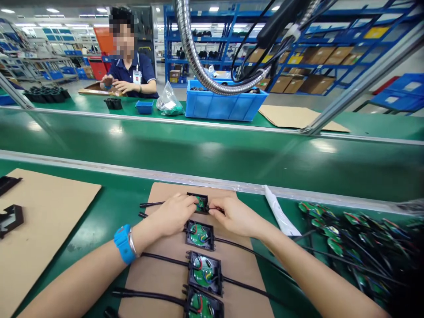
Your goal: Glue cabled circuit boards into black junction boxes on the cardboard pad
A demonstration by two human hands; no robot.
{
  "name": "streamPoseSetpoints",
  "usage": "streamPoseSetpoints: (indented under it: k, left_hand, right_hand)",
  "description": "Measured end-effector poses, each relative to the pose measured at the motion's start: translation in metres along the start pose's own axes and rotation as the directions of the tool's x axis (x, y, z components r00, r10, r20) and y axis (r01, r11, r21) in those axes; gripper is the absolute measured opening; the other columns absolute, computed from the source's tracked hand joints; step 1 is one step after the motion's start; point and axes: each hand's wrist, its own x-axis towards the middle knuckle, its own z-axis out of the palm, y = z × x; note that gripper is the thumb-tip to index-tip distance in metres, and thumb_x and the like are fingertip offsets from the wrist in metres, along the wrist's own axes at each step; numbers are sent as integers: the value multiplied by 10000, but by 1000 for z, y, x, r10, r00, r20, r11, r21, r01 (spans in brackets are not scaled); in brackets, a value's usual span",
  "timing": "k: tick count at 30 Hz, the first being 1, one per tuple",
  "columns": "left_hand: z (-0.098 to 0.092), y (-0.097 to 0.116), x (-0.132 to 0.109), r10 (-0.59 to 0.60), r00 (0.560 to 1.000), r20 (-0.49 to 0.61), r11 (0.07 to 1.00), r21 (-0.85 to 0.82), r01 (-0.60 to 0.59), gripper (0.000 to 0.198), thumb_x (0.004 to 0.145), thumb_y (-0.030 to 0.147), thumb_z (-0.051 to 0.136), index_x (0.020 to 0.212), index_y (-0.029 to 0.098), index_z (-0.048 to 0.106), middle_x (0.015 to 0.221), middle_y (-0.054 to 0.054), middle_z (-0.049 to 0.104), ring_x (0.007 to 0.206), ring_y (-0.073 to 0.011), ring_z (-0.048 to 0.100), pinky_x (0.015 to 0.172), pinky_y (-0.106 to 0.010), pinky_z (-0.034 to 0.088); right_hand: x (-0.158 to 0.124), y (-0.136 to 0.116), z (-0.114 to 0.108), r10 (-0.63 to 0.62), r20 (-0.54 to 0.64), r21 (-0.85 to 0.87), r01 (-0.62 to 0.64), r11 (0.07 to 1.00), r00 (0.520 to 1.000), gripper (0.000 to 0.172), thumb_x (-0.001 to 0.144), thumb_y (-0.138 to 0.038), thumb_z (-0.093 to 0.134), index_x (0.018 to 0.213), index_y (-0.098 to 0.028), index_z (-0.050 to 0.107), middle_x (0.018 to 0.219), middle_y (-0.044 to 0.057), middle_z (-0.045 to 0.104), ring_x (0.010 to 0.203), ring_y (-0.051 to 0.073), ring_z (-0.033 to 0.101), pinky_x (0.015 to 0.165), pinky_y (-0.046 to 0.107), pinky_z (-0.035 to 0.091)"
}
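Observation:
A row of black square housings runs along a cardboard sheet (168, 278), each with a round green circuit board and black cables at its sides. At the farthest housing (202, 196), my left hand (175, 214) has its bent fingers on the left edge and board, holding it. My right hand (233, 214) pinches the black cable at that housing's right side; the fingertips partly cover the cable. Nearer to me lie a second housing (199, 235), a third housing (205, 273) and a fourth housing (202, 304), the last cut off by the frame's bottom.
Wired circuit boards (334, 229) are piled at the right, beside a white plastic strip (281, 212). Another cardboard sheet (56, 212) at left carries black parts (11, 218). Beyond the metal rail, a co-worker (132, 70) handles something near a blue bin (221, 104). A metal hose (198, 70) hangs overhead.

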Motion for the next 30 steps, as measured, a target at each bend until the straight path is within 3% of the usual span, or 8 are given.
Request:
streamPoseSetpoints:
  k: [4, 7, 13, 17, 20, 25, 28, 30]
  left_hand:
    - [1, -2, 0, 16, 1000, 4, 1000, -17, -16, 340, 768, 101, 508, 1099, 79, 584, 1240, -108, 543, 1081, -246, 502, 959, -366, 384]
    - [1, -3, 0, 20, 1000, 5, 999, -24, -20, 367, 764, 99, 505, 1124, 76, 573, 1245, -114, 542, 1104, -247, 494, 973, -368, 376]
    - [-4, 1, 2, 0, 1000, 11, 1000, -17, 0, 461, 740, 83, 489, 1200, 81, 524, 1187, -123, 558, 1057, -250, 503, 942, -373, 392]
    - [-5, 8, 6, -38, 999, 19, 999, 11, 37, 567, 733, 74, 476, 1298, 127, 467, 1082, -102, 567, 959, -245, 513, 859, -376, 417]
    - [-4, 13, 9, -72, 997, 17, 997, 32, 71, 490, 747, 73, 459, 1230, 125, 528, 1034, -103, 563, 930, -250, 510, 829, -382, 413]
    - [-4, 13, 9, -88, 996, -11, 995, 43, 89, 611, 682, 91, 525, 1288, 135, 465, 1055, -84, 567, 931, -236, 516, 822, -358, 411]
    - [-3, 13, 7, -91, 995, -39, 995, 48, 93, 550, 661, 89, 526, 1207, 138, 486, 1018, -70, 573, 906, -226, 521, 800, -347, 411]
    - [-2, 12, 6, -94, 994, -56, 994, 51, 97, 473, 659, 90, 519, 1128, 145, 502, 986, -62, 573, 891, -224, 517, 783, -345, 407]
  right_hand:
    - [-1, 14, 20, -61, -201, -133, 34, 991, 978, 233, 899, -160, 375, 861, -116, 601, 871, 103, 634, 814, 180, 557, 742, 284, 380]
    - [-1, 23, 32, -102, -289, -241, 30, 970, 952, 247, 898, -144, 363, 838, -107, 600, 809, 105, 615, 788, 189, 549, 725, 289, 373]
    - [0, 20, 37, -221, -347, -430, 55, 901, 911, 203, 844, -72, 415, 723, -131, 568, 669, 55, 568, 625, 146, 494, 587, 272, 309]
    - [0, 16, 41, -320, -321, -519, 116, 847, 891, 213, 838, -46, 412, 820, -115, 612, 715, 89, 588, 674, 172, 500, 569, 283, 300]
    - [0, 20, 48, -349, -326, -538, 131, 832, 879, 216, 871, -67, 409, 910, -108, 617, 767, 105, 598, 714, 182, 505, 564, 279, 304]
    - [3, 27, 59, -317, -438, -489, 73, 869, 841, 231, 880, -67, 395, 781, -130, 594, 695, 70, 576, 673, 155, 504, 617, 275, 339]
    - [5, 27, 52, -272, -495, -425, 42, 904, 825, 198, 861, -89, 426, 735, -136, 571, 662, 54, 554, 641, 148, 503, 606, 270, 344]
    - [7, 26, 44, -271, -471, -381, 83, 921, 839, 137, 822, -98, 475, 721, -150, 552, 661, 32, 551, 636, 136, 511, 611, 251, 366]
